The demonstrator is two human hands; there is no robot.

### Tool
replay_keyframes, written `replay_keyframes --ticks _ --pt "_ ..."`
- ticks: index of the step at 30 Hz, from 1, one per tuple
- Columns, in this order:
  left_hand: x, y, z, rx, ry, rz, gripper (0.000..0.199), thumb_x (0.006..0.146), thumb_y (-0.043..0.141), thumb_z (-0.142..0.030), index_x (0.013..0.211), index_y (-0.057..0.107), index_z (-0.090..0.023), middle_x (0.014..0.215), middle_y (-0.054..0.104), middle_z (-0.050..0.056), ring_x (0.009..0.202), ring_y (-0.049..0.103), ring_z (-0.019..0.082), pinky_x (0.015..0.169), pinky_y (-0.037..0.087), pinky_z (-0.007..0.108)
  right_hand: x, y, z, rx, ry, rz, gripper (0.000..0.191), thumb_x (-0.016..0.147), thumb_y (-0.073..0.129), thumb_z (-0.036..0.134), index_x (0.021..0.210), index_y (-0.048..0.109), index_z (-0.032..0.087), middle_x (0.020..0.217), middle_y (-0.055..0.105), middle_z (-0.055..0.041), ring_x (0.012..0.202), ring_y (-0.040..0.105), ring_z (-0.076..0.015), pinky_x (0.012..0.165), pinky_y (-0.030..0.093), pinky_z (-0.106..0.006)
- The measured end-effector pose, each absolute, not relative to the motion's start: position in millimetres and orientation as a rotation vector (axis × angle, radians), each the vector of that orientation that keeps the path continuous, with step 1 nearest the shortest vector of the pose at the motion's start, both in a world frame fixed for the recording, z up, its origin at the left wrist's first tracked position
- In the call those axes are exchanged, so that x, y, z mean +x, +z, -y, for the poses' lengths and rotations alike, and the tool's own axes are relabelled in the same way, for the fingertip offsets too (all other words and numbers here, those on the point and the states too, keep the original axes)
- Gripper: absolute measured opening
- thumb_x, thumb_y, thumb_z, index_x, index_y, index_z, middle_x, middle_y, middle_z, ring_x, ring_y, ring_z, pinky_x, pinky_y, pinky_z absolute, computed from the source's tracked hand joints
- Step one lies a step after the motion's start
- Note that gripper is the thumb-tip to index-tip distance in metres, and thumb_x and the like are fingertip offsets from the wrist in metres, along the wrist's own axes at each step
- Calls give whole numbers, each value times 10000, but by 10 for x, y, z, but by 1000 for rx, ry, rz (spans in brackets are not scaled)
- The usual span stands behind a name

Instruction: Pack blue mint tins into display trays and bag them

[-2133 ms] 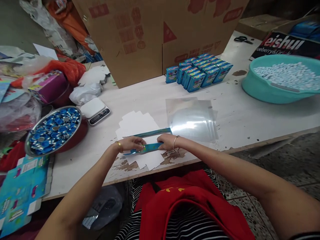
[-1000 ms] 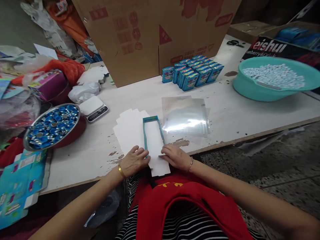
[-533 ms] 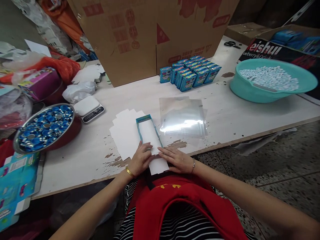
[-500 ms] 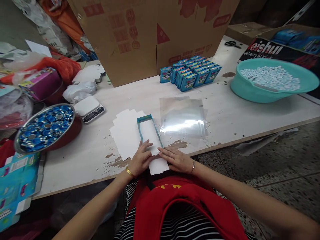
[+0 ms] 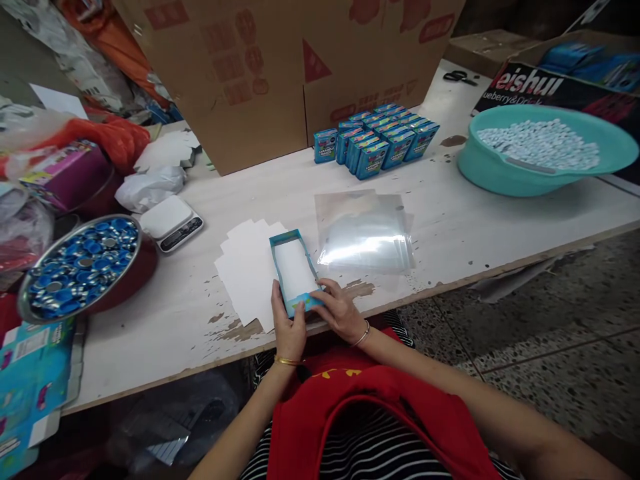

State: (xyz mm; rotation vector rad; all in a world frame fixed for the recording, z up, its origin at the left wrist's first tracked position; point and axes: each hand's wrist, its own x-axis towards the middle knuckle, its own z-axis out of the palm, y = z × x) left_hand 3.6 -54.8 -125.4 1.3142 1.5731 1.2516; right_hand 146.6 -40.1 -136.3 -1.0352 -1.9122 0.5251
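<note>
We see soft, middling light on the table (image 5: 450, 230), white glare across the clear sheets (image 5: 363, 237), faint shadow under the teal basin (image 5: 505, 179) and murk below the table; outlines stretch toward the edges, and print on the blue carton (image 5: 306, 299) looks smeared

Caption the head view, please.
Left hand and right hand grip an open blue box, beside clear sheets.

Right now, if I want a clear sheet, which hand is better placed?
Probably your right hand: it holds the tray at the near right corner, nearer the sheets; your left hand holds the tray's left side.
</note>
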Motion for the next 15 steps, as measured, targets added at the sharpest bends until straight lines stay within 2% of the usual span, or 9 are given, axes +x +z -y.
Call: replay_keyframes --ticks 2,5,8,10,12,15 --pt "49 -1249 535 1289 1232 -1607 695 867 526 -313 1459 175 -218 1534 208 108 1403 232 226 1159 205 400 1496 -1392 423 -1006 428 2048 311 925 475 308 1202 529 177 1264 470 -163 1128 500 -253 907 490 -426" --pt "2 -1142 527 1481 1179 -1691 669 864 525 -269 1446 200 -206 1501 256 135 1385 260 238 1144 226 434 1513 -1386 417 -1051 345 2139 252 938 440 267 1107 590 156 1140 542 -156 1031 522 -244 848 500 -414" --pt "-99 -945 537 1965 987 -1714 474 868 531 -276 1323 419 -204 1411 387 139 1329 329 281 1085 284 485 1491 -1325 381 -1092 372 2191 220 940 426 240 947 630 157 991 576 -124 911 518 -223 789 492 -379" --pt "-166 -812 535 2298 681 -1622 294 866 532 -255 1155 557 -204 1221 557 121 1167 486 289 999 345 502 1465 -1275 358 -1109 396 2224 207 932 440 232 874 626 163 938 576 -107 876 499 -218 769 476 -367" --pt "-204 -716 508 2506 360 -1523 190 863 506 -169 1020 611 -193 991 644 82 950 582 258 920 381 486 1435 -1237 336 -1131 402 2261 179 917 472 234 825 612 172 897 573 -92 850 480 -218 752 459 -363" --pt "-201 -647 430 2626 119 -1508 245 841 440 -43 896 633 -185 826 647 46 799 598 228 880 381 466 1394 -1226 285 -1160 388 2305 107 883 519 217 808 584 177 874 570 -77 835 464 -219 740 443 -359"
